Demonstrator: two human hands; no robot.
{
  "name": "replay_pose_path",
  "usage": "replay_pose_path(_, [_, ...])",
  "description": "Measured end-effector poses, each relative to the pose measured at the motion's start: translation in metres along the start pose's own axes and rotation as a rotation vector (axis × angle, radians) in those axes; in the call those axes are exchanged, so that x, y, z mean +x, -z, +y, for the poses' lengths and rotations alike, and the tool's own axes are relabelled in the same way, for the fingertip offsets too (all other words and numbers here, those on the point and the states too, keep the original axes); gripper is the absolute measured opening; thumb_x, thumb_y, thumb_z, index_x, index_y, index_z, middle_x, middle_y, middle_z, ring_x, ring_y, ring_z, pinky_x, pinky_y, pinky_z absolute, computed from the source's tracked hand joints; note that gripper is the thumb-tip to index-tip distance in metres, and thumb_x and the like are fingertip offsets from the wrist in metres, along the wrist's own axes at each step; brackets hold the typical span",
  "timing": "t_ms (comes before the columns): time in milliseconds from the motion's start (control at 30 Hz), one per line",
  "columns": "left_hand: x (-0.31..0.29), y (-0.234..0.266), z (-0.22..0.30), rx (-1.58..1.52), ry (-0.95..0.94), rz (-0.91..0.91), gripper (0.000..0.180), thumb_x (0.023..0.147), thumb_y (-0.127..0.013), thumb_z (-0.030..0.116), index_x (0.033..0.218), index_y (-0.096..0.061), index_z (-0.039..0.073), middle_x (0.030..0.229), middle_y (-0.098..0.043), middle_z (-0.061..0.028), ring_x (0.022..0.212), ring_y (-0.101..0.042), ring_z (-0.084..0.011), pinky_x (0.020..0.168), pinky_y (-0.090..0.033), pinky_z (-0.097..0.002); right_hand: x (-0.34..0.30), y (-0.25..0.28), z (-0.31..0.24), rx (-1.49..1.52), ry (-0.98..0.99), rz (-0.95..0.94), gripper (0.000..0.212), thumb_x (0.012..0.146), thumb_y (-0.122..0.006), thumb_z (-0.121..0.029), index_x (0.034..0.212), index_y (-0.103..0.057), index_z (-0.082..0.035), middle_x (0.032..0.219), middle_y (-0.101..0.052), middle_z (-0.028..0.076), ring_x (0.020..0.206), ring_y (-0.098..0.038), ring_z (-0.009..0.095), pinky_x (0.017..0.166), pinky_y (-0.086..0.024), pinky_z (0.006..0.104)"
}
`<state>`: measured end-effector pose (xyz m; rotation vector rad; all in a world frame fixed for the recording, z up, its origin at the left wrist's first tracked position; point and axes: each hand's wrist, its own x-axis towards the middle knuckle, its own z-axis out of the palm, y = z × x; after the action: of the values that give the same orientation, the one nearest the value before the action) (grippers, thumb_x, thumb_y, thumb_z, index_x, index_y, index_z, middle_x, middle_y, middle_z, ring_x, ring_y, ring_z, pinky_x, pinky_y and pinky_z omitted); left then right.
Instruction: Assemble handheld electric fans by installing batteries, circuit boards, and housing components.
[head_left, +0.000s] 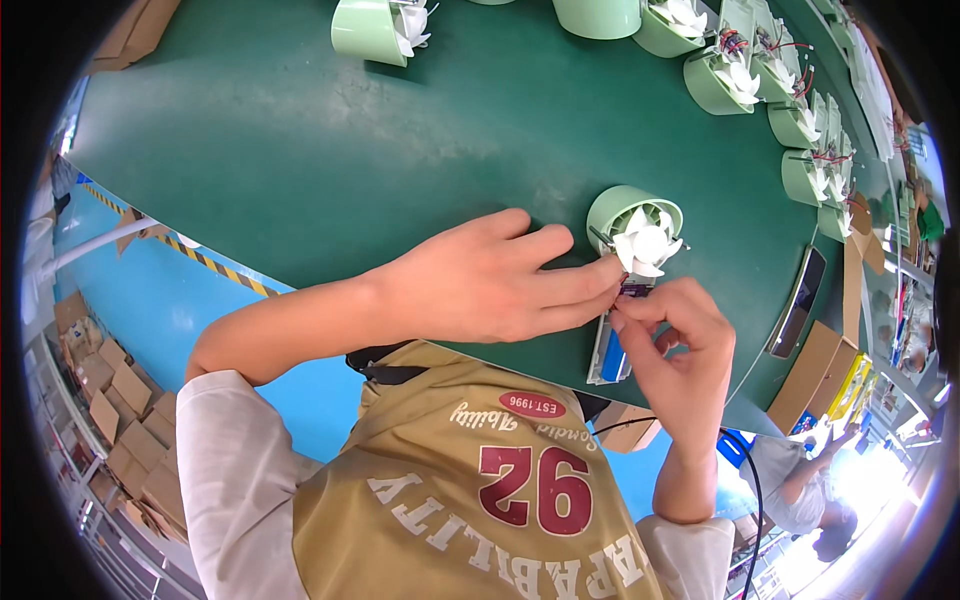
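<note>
A part-assembled handheld fan (600,212) lies on the green table in front of me, its round pale green housing pointing away. White fan blades (645,243) sit in the housing's opening. Toward me runs the open handle, with a blue battery (613,352) inside it. A small dark part (635,290) shows at the neck. My left hand (500,283) reaches in from the left, its fingertips closed together at that neck. From the right, my right hand (680,325) pinches at the same spot, thumb against index finger. What lies between the fingertips is hidden.
More fans with green housings, white blades and red wires stand along the far right, among them one fan (735,82). Another fan (372,30) lies at the far edge. A dark phone-like slab (797,300) rests at the right edge, near a cardboard box (812,378).
</note>
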<state>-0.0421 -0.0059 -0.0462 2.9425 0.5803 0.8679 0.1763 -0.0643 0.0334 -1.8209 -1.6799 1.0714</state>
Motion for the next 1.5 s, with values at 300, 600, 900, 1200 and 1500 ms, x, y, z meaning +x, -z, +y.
replay_pose_path(300, [-0.005, 0.004, -0.012, -0.032, -0.046, -0.091, 0.039, 0.085, -0.066, 0.020, 0.124, -0.067, 0.022, 0.129, -0.055, 0.0107, 0.080, -0.046, -0.0131, 0.057, -0.039, -0.0254, 0.006, -0.011, 0.007, 0.121, -0.103, 0.070, 0.011, 0.077, -0.073, 0.009, 0.084, -0.071, 0.001, 0.074, -0.058, 0.003, 0.062, -0.056, 0.008, 0.054, -0.046, 0.0245])
replay_pose_path(600, [-0.003, 0.008, -0.002, 0.041, -0.029, -0.153, 0.041, 0.087, -0.065, 0.019, 0.127, -0.068, 0.026, 0.136, -0.053, 0.0096, 0.081, -0.045, -0.0147, 0.054, -0.038, -0.0245, 0.007, -0.002, 0.005, -0.007, -0.060, -0.015, 0.013, 0.081, -0.076, 0.006, 0.091, -0.071, 0.001, 0.078, -0.053, 0.000, 0.064, -0.049, 0.005, 0.051, -0.039, 0.0230])
replay_pose_path(900, [0.002, 0.011, 0.006, 0.156, -0.113, -0.192, 0.040, 0.087, -0.064, 0.017, 0.127, -0.067, 0.021, 0.140, -0.054, 0.0065, 0.081, -0.045, -0.0140, 0.052, -0.038, -0.0231, -0.001, 0.003, 0.000, -0.071, 0.013, 0.036, 0.021, 0.079, -0.080, 0.003, 0.099, -0.077, -0.003, 0.089, -0.064, 0.001, 0.075, -0.062, 0.007, 0.057, -0.045, 0.0222])
replay_pose_path(1200, [0.003, 0.013, 0.005, 0.100, -0.130, -0.233, 0.041, 0.082, -0.064, 0.012, 0.122, -0.066, 0.019, 0.148, -0.054, 0.0048, 0.072, -0.043, -0.0096, 0.048, -0.030, -0.0204, 0.001, 0.012, 0.009, 0.171, -0.228, 0.014, 0.015, 0.087, -0.076, 0.001, 0.101, -0.076, 0.004, 0.086, -0.067, 0.004, 0.075, -0.066, 0.008, 0.060, -0.050, 0.0223])
replay_pose_path(1500, [-0.001, 0.008, 0.009, 0.064, -0.091, -0.221, 0.058, 0.084, -0.061, 0.011, 0.141, -0.058, 0.025, 0.152, -0.052, 0.0045, 0.068, -0.040, -0.0095, 0.047, -0.032, -0.0195, -0.001, 0.006, 0.014, 0.040, -0.009, 0.058, 0.011, 0.086, -0.074, 0.001, 0.098, -0.076, 0.003, 0.086, -0.070, 0.007, 0.070, -0.067, 0.010, 0.062, -0.054, 0.0234])
